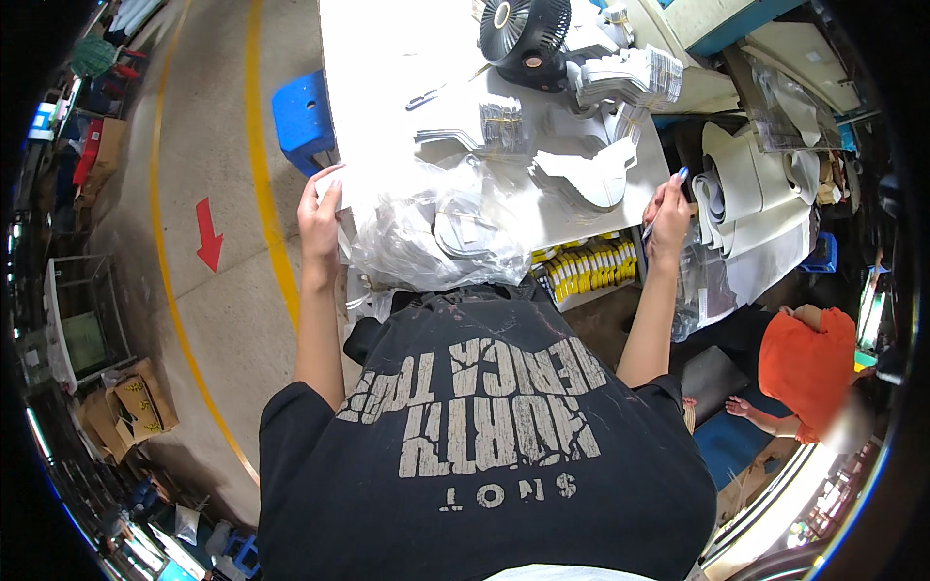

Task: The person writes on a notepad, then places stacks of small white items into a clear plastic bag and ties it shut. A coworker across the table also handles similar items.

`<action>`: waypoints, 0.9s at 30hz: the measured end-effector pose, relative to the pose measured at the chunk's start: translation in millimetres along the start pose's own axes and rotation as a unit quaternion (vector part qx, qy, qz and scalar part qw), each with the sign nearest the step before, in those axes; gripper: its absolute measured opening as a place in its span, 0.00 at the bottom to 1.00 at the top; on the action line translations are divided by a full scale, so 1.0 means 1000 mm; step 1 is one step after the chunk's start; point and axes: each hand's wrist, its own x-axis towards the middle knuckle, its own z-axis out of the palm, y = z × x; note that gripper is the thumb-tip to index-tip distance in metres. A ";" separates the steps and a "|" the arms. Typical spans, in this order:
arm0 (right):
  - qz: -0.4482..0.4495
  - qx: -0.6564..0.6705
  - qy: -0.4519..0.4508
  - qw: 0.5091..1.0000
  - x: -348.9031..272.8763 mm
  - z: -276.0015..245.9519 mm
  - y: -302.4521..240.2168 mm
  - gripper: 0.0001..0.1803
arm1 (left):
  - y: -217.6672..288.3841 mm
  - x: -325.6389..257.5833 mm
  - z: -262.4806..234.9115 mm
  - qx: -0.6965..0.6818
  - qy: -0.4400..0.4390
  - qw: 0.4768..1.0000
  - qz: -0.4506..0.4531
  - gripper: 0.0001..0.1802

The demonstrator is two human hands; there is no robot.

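Now | left hand (320, 215) pinches white sheet (334, 181) | right hand (668, 215) grips pen (668, 197)

The surface (387, 58) looks white, smooth and matt; the bag (436, 237) is thin, shiny, crinkly plastic; the cut shapes (586, 174) look like matt paper; the fan (525, 39) is black plastic.

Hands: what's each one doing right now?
Left hand: fingers closed on a white sheet at the table edge.
Right hand: holding a pen.

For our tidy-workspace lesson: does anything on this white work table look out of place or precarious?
Yes. A crumpled clear plastic bag of white cut pieces hangs over the table near edge, between the left hand and right hand.
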 end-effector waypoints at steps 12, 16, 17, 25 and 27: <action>0.169 -0.039 -0.031 0.984 0.052 -0.008 0.132 0.23 | -0.108 0.096 -0.017 0.010 0.052 0.993 -0.105 0.16; 0.124 -0.204 -0.044 0.970 0.034 -0.003 0.087 0.24 | -0.135 0.102 -0.031 0.112 0.002 0.989 -0.099 0.21; 0.052 -0.258 -0.044 0.964 0.048 -0.015 0.088 0.26 | -0.152 0.104 -0.043 0.132 -0.004 0.989 -0.072 0.22; -0.344 -0.387 -0.225 0.825 -0.017 0.021 -0.088 0.47 | -0.069 0.079 -0.043 0.302 0.073 0.944 0.111 0.20; -0.408 -0.468 -0.290 0.728 -0.023 0.044 -0.095 0.57 | -0.024 0.052 -0.016 0.273 0.021 0.955 0.117 0.18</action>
